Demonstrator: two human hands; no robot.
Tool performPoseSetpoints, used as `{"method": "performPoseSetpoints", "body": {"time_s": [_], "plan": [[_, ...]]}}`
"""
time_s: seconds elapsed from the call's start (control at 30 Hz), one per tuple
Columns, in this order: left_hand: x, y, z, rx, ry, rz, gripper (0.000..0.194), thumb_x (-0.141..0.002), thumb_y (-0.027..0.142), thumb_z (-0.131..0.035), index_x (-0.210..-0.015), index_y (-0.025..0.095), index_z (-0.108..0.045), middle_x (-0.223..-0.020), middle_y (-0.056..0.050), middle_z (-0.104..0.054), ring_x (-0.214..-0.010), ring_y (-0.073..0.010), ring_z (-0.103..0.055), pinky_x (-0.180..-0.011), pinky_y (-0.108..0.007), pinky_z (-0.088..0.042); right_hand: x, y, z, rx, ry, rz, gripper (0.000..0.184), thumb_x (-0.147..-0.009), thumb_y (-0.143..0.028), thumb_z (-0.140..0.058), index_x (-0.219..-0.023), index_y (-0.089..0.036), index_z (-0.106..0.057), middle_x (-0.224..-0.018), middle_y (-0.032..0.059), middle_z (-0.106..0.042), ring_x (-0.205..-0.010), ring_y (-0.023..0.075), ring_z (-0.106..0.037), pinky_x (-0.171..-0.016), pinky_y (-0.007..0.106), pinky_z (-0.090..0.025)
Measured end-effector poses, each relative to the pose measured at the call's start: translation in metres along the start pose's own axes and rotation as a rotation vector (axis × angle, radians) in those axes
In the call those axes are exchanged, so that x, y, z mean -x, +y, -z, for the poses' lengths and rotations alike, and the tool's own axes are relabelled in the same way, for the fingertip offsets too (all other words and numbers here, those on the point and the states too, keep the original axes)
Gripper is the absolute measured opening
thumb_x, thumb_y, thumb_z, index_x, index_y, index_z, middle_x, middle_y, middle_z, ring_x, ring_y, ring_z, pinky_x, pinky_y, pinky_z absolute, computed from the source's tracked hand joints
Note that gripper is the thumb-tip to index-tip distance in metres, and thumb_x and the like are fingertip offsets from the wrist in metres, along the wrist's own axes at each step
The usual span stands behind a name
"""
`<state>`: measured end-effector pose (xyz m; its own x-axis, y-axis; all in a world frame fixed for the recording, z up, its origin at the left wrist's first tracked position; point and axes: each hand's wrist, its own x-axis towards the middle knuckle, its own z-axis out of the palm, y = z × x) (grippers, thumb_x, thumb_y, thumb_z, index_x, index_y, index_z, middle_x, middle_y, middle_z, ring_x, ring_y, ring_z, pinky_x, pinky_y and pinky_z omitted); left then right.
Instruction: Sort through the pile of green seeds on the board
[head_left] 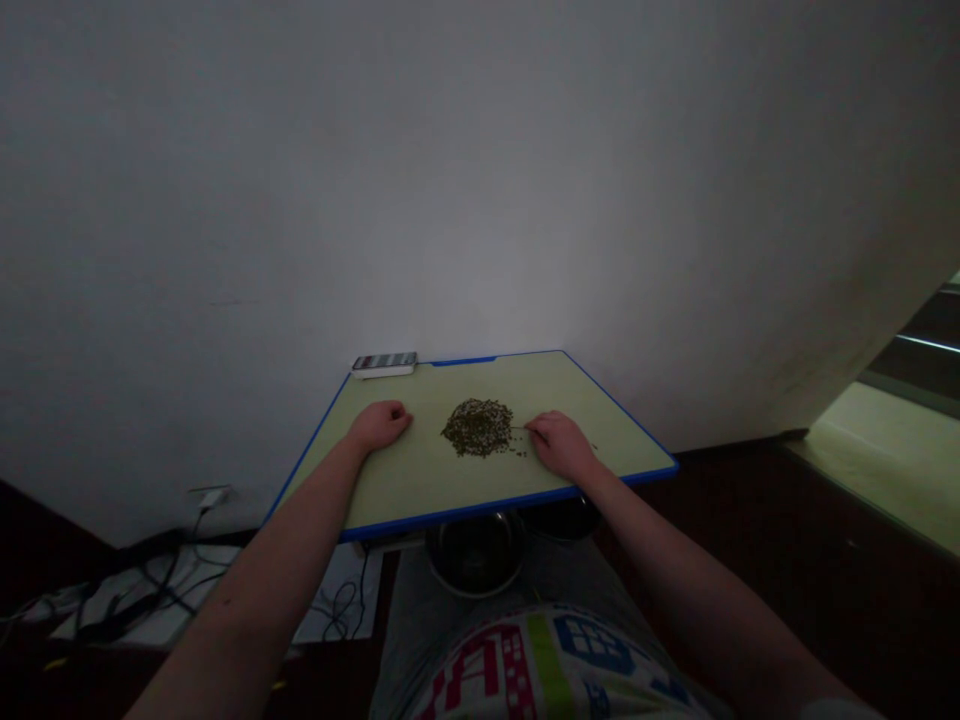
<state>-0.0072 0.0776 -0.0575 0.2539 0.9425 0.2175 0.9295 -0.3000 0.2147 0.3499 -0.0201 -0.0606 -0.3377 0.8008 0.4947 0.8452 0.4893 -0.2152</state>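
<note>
A loose heap of small brownish-green beans or seeds (478, 428) lies in the middle of a pale yellow board with a blue rim (450, 510). To its left my left hand (381, 424) rests on the board, fingers curled in, with nothing visible in it. On the right side, my right hand (559, 442) pinches a thin stick (519, 428) between thumb and forefinger. The stick's tip points left and reaches the heap's right edge. A few single beans (520, 454) lie apart from the heap, near my right hand.
A phone-like device (385, 364) on a white block sits at the board's far left corner, against the wall (480, 200). Below the near edge, a round metal bowl (476, 555) and a dark bowl (561, 518) sit at my lap. Cables (345, 610) lie lower left.
</note>
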Motion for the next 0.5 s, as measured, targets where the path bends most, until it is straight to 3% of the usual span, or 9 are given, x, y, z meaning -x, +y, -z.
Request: {"method": "performPoseSetpoints", "body": {"time_s": [0.5], "plan": [[-0.0007, -0.0007, -0.0014, 0.014, 0.003, 0.000, 0.032, -0.076, 0.046, -0.043, -0.067, 0.019, -0.056, -0.067, -0.003, -0.061, -0.063, -0.0153, -0.052, -0.055, -0.026, -0.031, 0.0058, 0.0051, 0.0024, -0.079, 0.027, -0.002, 0.018, -0.077, -0.013, -0.049, -0.082, -0.015, -0.066, -0.080, 0.0067, -0.065, -0.080, 0.0175, -0.054, -0.076, 0.028, -0.040]]}}
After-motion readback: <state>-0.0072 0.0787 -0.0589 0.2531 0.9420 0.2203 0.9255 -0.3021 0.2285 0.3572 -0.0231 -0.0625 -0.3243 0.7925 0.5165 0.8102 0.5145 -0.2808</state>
